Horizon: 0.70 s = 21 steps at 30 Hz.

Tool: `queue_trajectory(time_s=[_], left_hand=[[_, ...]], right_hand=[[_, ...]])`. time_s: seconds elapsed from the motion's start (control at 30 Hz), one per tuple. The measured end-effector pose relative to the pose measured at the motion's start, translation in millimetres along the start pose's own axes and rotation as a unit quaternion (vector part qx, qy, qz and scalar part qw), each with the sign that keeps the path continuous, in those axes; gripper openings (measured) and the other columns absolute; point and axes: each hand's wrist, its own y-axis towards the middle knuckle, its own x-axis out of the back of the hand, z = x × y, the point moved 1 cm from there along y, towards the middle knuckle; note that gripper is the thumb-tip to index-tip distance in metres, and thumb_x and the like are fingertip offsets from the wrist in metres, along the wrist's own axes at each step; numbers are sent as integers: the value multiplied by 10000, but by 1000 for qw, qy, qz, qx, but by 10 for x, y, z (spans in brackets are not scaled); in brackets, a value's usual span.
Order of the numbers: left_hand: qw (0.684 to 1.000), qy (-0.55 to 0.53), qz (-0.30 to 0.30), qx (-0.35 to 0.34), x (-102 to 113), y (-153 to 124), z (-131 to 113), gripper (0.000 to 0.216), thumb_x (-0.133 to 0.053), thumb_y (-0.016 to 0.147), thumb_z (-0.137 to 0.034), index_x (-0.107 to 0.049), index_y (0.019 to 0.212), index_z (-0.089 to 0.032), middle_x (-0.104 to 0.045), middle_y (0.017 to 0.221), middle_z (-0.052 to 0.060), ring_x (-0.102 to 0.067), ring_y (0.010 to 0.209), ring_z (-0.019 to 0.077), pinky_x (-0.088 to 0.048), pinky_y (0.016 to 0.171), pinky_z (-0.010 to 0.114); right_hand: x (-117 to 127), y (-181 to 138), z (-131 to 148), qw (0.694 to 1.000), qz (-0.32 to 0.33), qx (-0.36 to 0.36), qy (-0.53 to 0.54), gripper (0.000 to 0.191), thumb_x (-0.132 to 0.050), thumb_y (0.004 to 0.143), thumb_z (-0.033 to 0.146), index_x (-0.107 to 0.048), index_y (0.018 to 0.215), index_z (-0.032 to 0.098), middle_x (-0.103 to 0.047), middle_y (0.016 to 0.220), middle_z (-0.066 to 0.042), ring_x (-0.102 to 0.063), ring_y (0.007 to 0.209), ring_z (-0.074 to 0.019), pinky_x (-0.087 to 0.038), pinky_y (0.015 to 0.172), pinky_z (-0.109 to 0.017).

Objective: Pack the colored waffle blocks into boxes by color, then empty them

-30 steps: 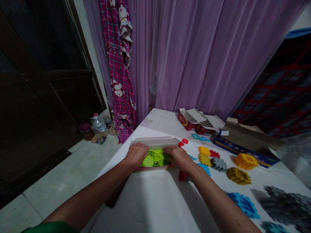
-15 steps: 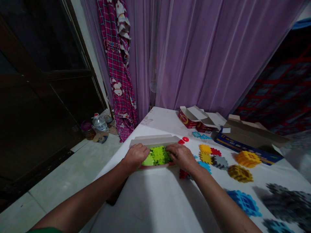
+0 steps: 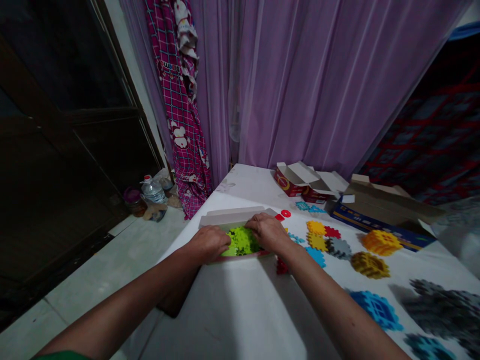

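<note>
A shallow open cardboard box (image 3: 225, 217) lies on the white table (image 3: 232, 310) near its left edge. Inside is a heap of bright green plastic puzzle pieces (image 3: 241, 240). My left hand (image 3: 207, 243) rests on the box's left end, fingers curled down onto the green pieces. My right hand (image 3: 267, 232) lies over the right end of the box, fingers bent and pressing on the same green pieces. Whether either hand actually grips a piece is hidden by the fingers.
Yellow (image 3: 379, 242), red (image 3: 332, 231), grey (image 3: 338, 247) and blue (image 3: 376, 309) pieces lie scattered on the right. Open red boxes (image 3: 296, 180) and a blue box (image 3: 378, 217) stand at the back. A purple curtain hangs behind; a water bottle (image 3: 152, 189) sits on the floor at left.
Both hands have shifted slightly over the green pieces: the left one slid nearer, the right one moved further left across the box. The view drifted a little.
</note>
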Motion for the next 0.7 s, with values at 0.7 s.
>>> queue_trajectory(time_s=[0.7], left_hand=[[941, -159, -146, 260, -87, -495, 585, 320, -436, 870, -358, -695, 1010, -234, -707, 1071, 34, -646, 929, 196, -475, 836, 296]], right_hand=[[220, -417, -858, 955, -136, -257, 64, 317, -495, 820, 210, -752, 1000, 254, -738, 1023, -34, -665, 901, -211, -490, 758, -300]])
